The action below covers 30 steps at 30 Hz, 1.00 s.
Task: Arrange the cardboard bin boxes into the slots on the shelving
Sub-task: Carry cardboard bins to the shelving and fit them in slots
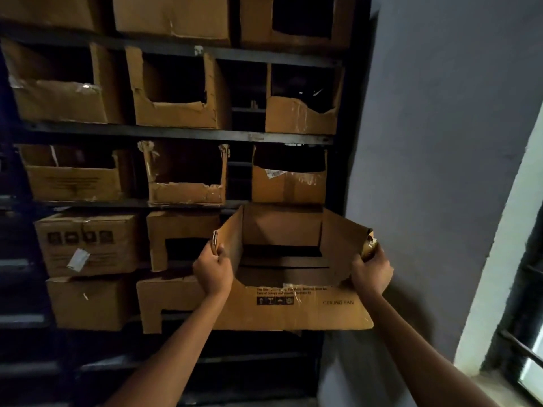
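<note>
I hold a brown cardboard bin box [293, 306] with a cut-out front and "CEILING FAN" printed on it, in front of the right column of the dark metal shelving [182, 132]. My left hand [213, 270] grips the top of its left wall. My right hand [370, 270] grips the top of its right wall. The box's far end reaches under the shelf that carries the bin [289, 177] above it. Several other cardboard bins fill the slots to the left and above.
A grey wall [435, 142] stands close on the right of the shelving. A window frame [526, 333] with bars is at the far right. Closed boxes [88, 242] sit in the lower left slots. A narrow dark gap [248, 95] separates middle and right bins.
</note>
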Available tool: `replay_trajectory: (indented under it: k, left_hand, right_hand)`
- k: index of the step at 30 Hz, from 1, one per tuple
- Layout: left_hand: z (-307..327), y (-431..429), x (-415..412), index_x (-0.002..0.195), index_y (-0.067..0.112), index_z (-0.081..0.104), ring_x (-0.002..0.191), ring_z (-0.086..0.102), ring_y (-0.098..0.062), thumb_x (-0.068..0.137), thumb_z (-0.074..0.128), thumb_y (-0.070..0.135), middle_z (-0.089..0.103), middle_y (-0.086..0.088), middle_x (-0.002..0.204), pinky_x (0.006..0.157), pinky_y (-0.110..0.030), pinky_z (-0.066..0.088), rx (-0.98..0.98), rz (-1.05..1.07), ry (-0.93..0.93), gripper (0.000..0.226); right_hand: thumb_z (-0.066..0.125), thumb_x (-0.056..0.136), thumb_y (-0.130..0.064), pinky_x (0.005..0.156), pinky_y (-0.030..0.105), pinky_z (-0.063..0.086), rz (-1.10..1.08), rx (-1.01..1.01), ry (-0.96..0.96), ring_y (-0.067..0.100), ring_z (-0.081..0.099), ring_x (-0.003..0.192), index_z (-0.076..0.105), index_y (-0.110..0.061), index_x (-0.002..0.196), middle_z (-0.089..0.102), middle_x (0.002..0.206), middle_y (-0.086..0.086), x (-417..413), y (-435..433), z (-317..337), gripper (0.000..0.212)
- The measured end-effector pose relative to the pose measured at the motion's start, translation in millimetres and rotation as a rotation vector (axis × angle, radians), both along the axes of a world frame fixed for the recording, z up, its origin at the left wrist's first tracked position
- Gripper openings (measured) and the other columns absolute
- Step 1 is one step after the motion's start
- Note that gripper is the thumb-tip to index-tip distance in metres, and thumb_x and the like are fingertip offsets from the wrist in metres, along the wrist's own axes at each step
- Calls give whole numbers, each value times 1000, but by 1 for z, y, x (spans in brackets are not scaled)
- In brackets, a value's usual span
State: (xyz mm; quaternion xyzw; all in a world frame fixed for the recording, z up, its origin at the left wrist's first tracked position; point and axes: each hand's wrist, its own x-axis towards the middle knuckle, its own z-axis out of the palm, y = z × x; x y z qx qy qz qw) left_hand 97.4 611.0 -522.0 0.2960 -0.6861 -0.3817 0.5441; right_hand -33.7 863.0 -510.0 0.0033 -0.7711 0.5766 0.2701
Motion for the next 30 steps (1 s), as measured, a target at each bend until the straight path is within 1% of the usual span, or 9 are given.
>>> replay_trajectory:
  k: [2, 5, 8, 13, 18, 21, 23, 27, 30]
  left_hand:
    - [-5, 1, -10, 83, 9, 63, 64, 61, -18, 96, 59, 14, 61, 0, 69, 56, -30, 47, -26, 14, -2, 14]
    - [-16, 7, -18, 84, 9, 63, 62, 59, -14, 96, 59, 14, 58, 3, 68, 54, -25, 42, -59, 24, 4, 13]
    - [-24, 12, -22, 89, 6, 66, 59, 57, -14, 96, 59, 16, 57, 5, 66, 54, -26, 40, -56, 24, 27, 14]
    - [-33, 38, -31, 98, 9, 68, 69, 62, -13, 97, 58, 17, 64, 2, 76, 57, -25, 44, 19, 28, 44, 12]
    - [-33, 57, -39, 94, 6, 69, 64, 56, -8, 94, 61, 8, 62, 3, 74, 56, -14, 36, 31, 58, 60, 8]
    - [-32, 60, -50, 86, 10, 66, 64, 62, -17, 95, 60, 12, 62, 0, 69, 55, -26, 44, 28, 37, 69, 11]
    - [-33, 58, -56, 87, 10, 66, 66, 62, -21, 96, 58, 13, 63, -3, 69, 58, -30, 47, 43, 45, 67, 12]
    - [-36, 55, -58, 90, 7, 67, 64, 58, -19, 96, 58, 12, 59, 0, 68, 58, -26, 38, 21, 92, 62, 11]
    - [-38, 49, -66, 95, 5, 68, 67, 58, -19, 97, 58, 11, 61, -2, 72, 56, -25, 36, 29, 106, 64, 12]
  right_hand:
    - [64, 85, -11, 78, 46, 58, -12, -7, -12, 23, 64, 78, 64, -13, 101, 66, 85, 3, -17, -1, -7, 17]
    - [64, 83, -15, 77, 49, 58, -21, 5, -39, 27, 66, 80, 64, -14, 105, 68, 86, 5, -37, 0, -21, 21]
    - [64, 83, -16, 76, 47, 57, -18, 17, -57, 31, 66, 78, 63, -12, 105, 68, 84, 9, -45, 5, -26, 23]
    - [64, 84, -15, 74, 47, 58, -1, 37, -50, 31, 65, 75, 63, -11, 106, 68, 83, 10, -58, 26, -28, 23]
    - [66, 83, -12, 77, 46, 57, 41, 42, -65, 31, 66, 75, 63, -8, 114, 68, 84, 11, -69, 44, -28, 32]
    - [65, 82, -10, 81, 47, 56, 66, 12, -64, 31, 66, 77, 64, -8, 112, 69, 86, 12, -73, 52, -26, 30]
    - [65, 82, -11, 81, 47, 56, 81, 0, -61, 32, 66, 79, 63, -8, 111, 69, 86, 12, -77, 54, -28, 29]
    - [65, 82, -11, 82, 46, 56, 113, -17, -72, 32, 66, 80, 63, -7, 110, 68, 86, 14, -80, 50, -35, 28]
    - [65, 83, -9, 81, 46, 56, 133, -27, -59, 29, 64, 73, 62, -11, 99, 65, 77, 9, -89, 42, -37, 16]
